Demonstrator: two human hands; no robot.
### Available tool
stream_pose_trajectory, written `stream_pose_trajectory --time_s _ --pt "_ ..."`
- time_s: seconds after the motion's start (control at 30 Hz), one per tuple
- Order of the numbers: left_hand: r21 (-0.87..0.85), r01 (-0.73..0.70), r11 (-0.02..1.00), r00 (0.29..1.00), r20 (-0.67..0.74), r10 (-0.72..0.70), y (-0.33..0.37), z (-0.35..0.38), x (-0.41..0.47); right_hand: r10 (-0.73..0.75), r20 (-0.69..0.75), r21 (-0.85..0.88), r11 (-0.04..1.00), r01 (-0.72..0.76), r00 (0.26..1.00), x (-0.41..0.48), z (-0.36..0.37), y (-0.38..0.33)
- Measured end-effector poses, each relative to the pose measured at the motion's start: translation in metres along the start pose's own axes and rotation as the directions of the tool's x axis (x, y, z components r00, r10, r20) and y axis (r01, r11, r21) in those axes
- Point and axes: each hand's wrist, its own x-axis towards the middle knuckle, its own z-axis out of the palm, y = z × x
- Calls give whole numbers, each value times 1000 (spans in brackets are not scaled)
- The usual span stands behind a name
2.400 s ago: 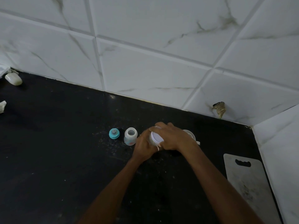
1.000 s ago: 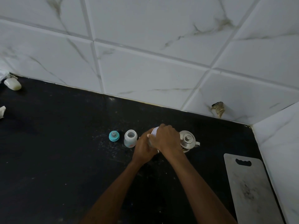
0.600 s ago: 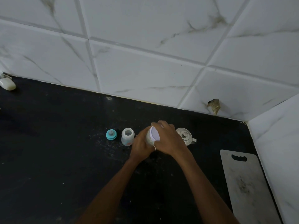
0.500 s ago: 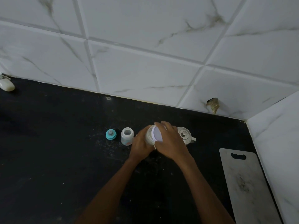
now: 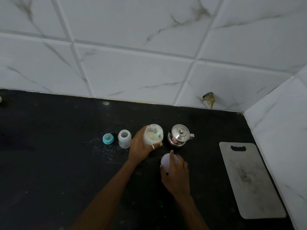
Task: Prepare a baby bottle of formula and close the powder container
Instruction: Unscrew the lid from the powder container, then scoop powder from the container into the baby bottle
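Observation:
The clear powder container [image 5: 153,135] stands open on the black counter [image 5: 49,155], with powder and a green scoop inside. My left hand [image 5: 141,146] grips its side. My right hand [image 5: 177,171] holds the container's white lid [image 5: 165,161] low over the counter, just in front of the container. An open baby bottle [image 5: 124,138] stands left of the container. The bottle's teal nipple cap [image 5: 108,138] sits further left.
A small steel kettle [image 5: 180,136] with its lid on stands right of the container. A pale cutting board [image 5: 249,178] lies at the right by the side wall. White marble tiles back the counter.
My right hand has taken the lid off the container and brought it down toward me. The container's inside now shows. My left hand still holds the container.

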Motion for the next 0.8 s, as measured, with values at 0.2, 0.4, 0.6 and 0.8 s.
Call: stream_pose_trajectory --time_s 0.2,0.4,0.6,0.8 --pt "21 -9 1000 1000 10 8 2 -1 -1 39 84 -115 993 -30 996 2 11 7" --pt "24 12 1000 1000 5 -12 4 -2 -1 77 83 -127 990 -66 994 3 4 5" --pt "61 -25 998 1000 -9 26 8 -2 -15 -121 -315 116 979 165 941 6 -42 -24" --pt "54 -136 989 991 -4 137 18 -15 -40 -347 -365 -33 932 361 864 24 -92 -60"
